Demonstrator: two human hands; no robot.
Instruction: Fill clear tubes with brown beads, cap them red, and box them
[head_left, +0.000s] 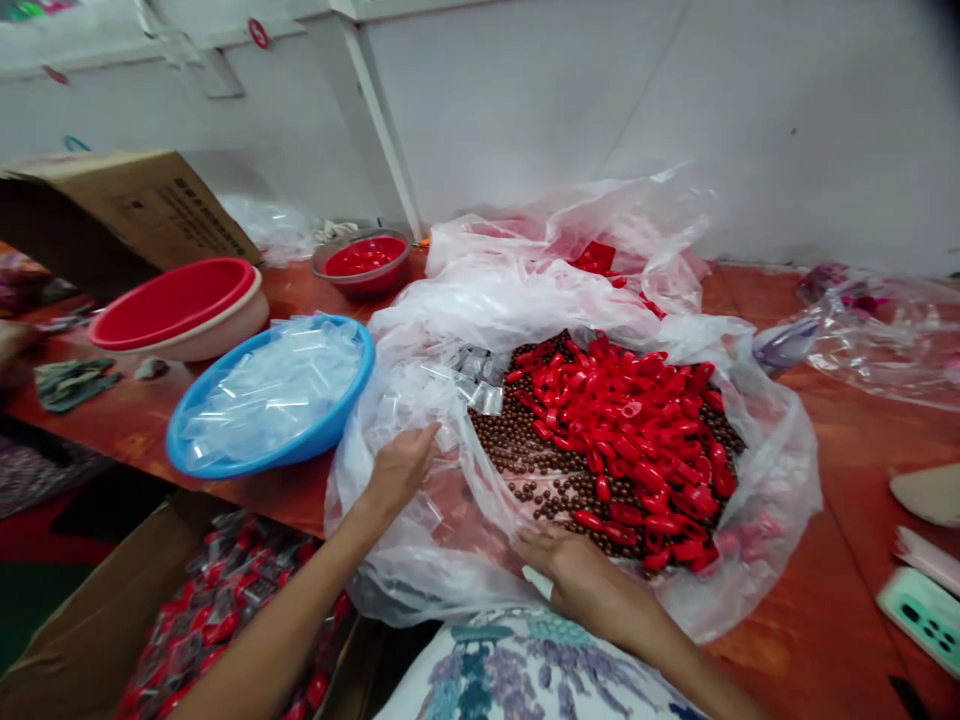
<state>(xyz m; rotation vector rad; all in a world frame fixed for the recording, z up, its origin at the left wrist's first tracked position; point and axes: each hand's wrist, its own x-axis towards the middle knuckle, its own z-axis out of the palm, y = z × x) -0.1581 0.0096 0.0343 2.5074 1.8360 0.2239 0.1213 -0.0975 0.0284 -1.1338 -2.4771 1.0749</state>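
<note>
A large clear plastic bag point(787, 430) lies spread open on the red table. Inside it, glossy red plastic pieces point(645, 430) are heaped over small brown beads point(517, 440), with clear plastic pieces point(420, 400) on the left side. My left hand point(405, 465) is at those clear pieces, its fingers closed together; what they hold, if anything, is too small to name. My right hand point(574, 575) rests at the near edge of the bag, its fingers on the plastic by the beads.
A blue basin point(176, 440) of clear pieces stands left, beside a red basin point(172, 300). Behind are a smaller bowl point(397, 275) and a cardboard box point(180, 215). An open carton point(82, 640) of red-and-clear pieces is below left. A phone point(922, 620) lies right.
</note>
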